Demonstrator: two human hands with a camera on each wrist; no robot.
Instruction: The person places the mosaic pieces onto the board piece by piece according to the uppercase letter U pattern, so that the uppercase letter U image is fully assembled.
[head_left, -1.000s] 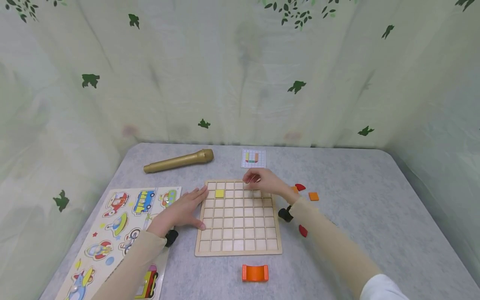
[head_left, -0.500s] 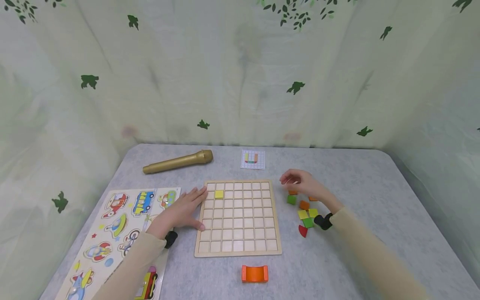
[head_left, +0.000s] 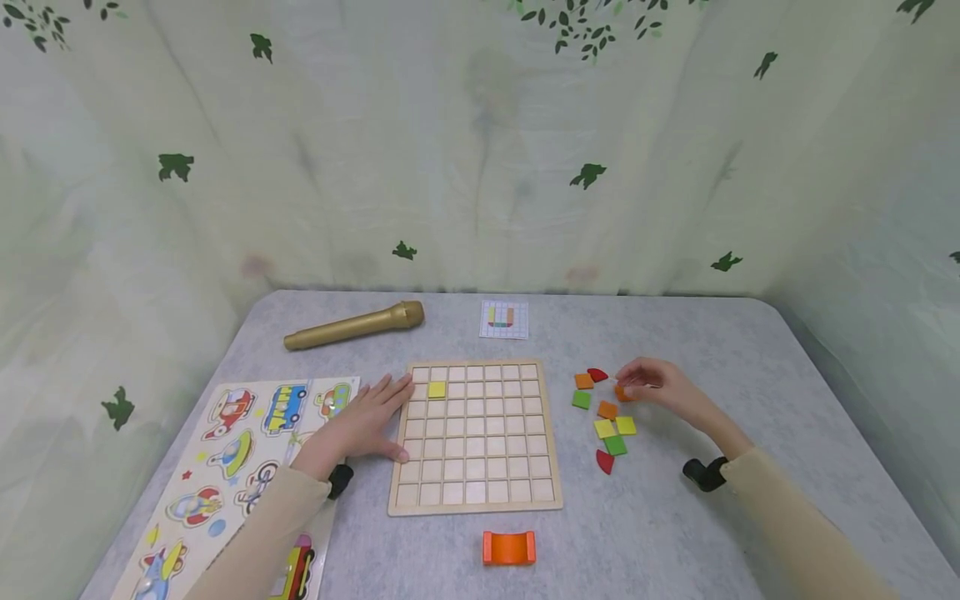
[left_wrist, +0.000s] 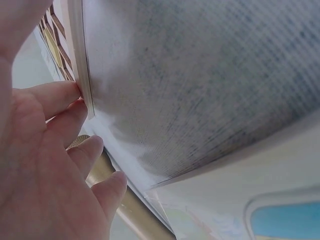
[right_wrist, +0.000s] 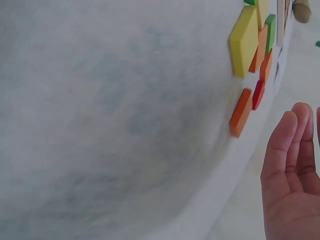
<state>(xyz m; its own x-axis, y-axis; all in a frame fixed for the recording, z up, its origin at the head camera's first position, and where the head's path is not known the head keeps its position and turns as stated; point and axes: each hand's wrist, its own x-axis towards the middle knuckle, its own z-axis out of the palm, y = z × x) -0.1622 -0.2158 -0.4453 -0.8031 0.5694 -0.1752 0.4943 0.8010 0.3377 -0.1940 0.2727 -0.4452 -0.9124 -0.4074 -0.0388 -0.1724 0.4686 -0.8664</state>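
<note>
In the head view a wooden grid board [head_left: 476, 437] lies mid-table, with a yellow square tile [head_left: 437, 389] in its upper left part. My left hand [head_left: 367, 427] is spread flat at the board's left side; in the left wrist view its fingertips [left_wrist: 75, 91] touch the frame. Right of the board, my right hand [head_left: 670, 392] hovers with loosely bent fingers by an orange square tile [head_left: 622, 393]. The right wrist view shows that orange tile [right_wrist: 241, 114] on the table, apart from the fingers. Nearby lie green tiles [head_left: 581, 400], yellow tiles [head_left: 626, 426] and red quarter-round tiles [head_left: 604, 462].
A pattern card [head_left: 504, 320] lies behind the board, and a gold microphone [head_left: 354, 326] at the back left. On the left, beneath the left forearm, is a picture puzzle board [head_left: 197, 504]. An orange bridge-shaped block [head_left: 509, 548] stands at the front.
My right hand has moved right, from above the board's top edge past the tile pile to its far orange tile, uncovering the other tiles. The left hand stays put.
</note>
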